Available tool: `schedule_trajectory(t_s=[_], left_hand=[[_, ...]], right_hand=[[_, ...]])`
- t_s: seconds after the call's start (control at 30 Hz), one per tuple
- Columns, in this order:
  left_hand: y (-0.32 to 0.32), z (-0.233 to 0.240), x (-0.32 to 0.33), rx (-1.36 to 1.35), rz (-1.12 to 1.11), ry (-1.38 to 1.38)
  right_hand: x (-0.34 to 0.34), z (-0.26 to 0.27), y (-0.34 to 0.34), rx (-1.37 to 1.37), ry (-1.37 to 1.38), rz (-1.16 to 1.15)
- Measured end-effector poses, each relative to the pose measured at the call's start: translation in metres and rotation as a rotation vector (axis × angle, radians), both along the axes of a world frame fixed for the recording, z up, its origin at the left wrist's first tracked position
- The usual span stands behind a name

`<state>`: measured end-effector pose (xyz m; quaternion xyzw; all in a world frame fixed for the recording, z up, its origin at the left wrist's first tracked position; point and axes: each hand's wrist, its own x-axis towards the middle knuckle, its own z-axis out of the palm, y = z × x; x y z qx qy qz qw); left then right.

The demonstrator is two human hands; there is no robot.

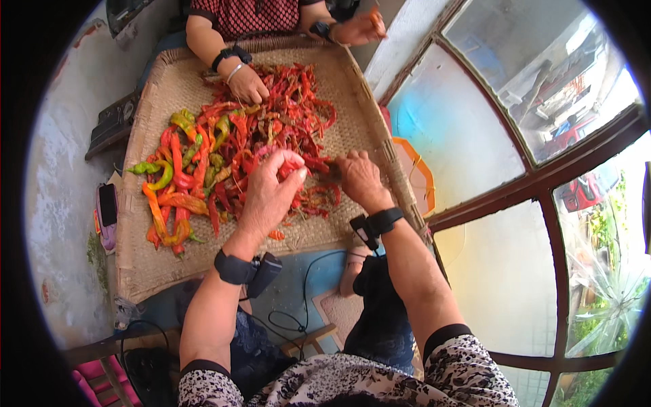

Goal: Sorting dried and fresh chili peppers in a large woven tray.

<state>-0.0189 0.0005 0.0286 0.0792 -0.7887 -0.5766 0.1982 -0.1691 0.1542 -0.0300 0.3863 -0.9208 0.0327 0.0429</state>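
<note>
A large woven tray [358, 109] with a raised rim holds a heap of red chili peppers [300, 132], many of them shrivelled. Fresher orange, red and green peppers [178, 203] lie at its left side. Over the heap's near part is my left hand [272, 191], thumb and index finger curled together around a red pepper piece. My right hand [362, 178] is at the heap's right edge, fingers bent down, close to a dark pepper end; whether it grips that end is unclear. Both my wrists wear black straps with small devices.
Across the tray, a co-worker's hand [248, 85] touches the heap, and their other hand [361, 28] is raised with an orange-red piece. A framed window [539, 203] stands at the right. A phone [107, 204] lies left of the tray; black cables [305, 285] hang below it.
</note>
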Motion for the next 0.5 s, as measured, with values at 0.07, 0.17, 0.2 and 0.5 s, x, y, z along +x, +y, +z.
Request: schedule_trajectory(t_s=[0.07, 0.17, 0.2, 0.5], left_hand=[[0.001, -0.003, 0.001, 0.024, -0.008, 0.005], [0.001, -0.004, 0.006, -0.006, 0.011, 0.046], [0.003, -0.007, 0.002, -0.008, 0.014, 0.073], [0.005, -0.013, -0.006, -0.033, -0.023, 0.049]], right_hand=[[-0.002, -0.001, -0.001, 0.072, 0.001, -0.011], [0.002, 0.002, 0.001, 0.026, -0.028, -0.024], [0.000, 0.004, 0.005, 0.011, -0.038, -0.039], [0.006, 0.028, 0.036, -0.373, -0.179, -0.064]])
